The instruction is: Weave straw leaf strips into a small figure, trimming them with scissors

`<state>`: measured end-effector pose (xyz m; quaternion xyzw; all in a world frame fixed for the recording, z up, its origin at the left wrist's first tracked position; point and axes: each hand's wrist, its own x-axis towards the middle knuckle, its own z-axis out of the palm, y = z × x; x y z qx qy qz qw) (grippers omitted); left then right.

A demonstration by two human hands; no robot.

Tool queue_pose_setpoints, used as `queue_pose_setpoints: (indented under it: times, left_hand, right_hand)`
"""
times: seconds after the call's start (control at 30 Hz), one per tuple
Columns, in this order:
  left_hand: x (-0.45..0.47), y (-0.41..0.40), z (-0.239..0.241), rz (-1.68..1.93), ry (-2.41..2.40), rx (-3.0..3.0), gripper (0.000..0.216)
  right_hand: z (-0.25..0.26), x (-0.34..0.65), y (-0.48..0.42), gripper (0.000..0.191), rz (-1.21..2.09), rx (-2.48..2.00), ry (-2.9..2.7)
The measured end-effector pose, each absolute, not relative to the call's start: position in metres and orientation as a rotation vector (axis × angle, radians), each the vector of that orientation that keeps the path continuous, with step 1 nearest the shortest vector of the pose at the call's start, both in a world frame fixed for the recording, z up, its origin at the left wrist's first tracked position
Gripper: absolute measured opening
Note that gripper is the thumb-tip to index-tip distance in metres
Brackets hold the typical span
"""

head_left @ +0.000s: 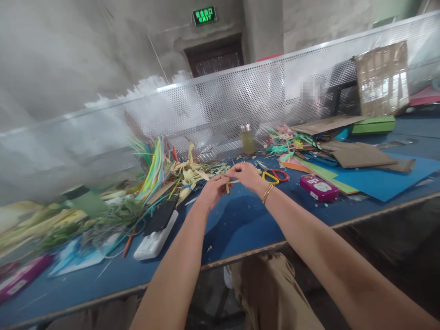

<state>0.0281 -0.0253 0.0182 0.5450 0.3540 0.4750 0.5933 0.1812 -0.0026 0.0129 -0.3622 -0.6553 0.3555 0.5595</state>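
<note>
My left hand [212, 191] and my right hand [247, 175] meet above the blue tabletop [240, 229]. Between their pinched fingers runs a thin straw-coloured strip [235, 182]; a short end hangs below the left fingertips. Its far side is hidden by the fingers. Scissors [271, 177] with one yellow and one red handle lie just right of my right hand. Behind and left of my left hand is a loose heap of pale dried husks [192, 176]. A bundle of coloured pipe cleaners or thin sticks [156, 165] leans beside that heap.
A purple box [319, 188] and coloured paper sheets [381, 178] lie to the right. A glass bottle [246, 140] stands by the perforated metal screen [233, 96]. On the left are a black phone-like slab [160, 217], a white object [154, 245] and a greenish cylinder [85, 201].
</note>
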Motion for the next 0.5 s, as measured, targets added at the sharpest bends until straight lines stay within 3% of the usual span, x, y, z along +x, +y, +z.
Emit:
queue_pose_setpoints:
  times: [0.33, 0.5]
  left_hand:
    - [0.027, -0.028, 0.015, 1.057, 0.788, 1.281, 0.025]
    - [0.026, -0.025, 0.016, 1.172, 0.825, 1.21, 0.023]
  right_hand:
    - [0.013, 0.182, -0.006, 0.021, 0.64, -0.913, -1.605]
    - [0.026, 0.2, -0.007, 0.034, 0.579, -0.933, -1.7]
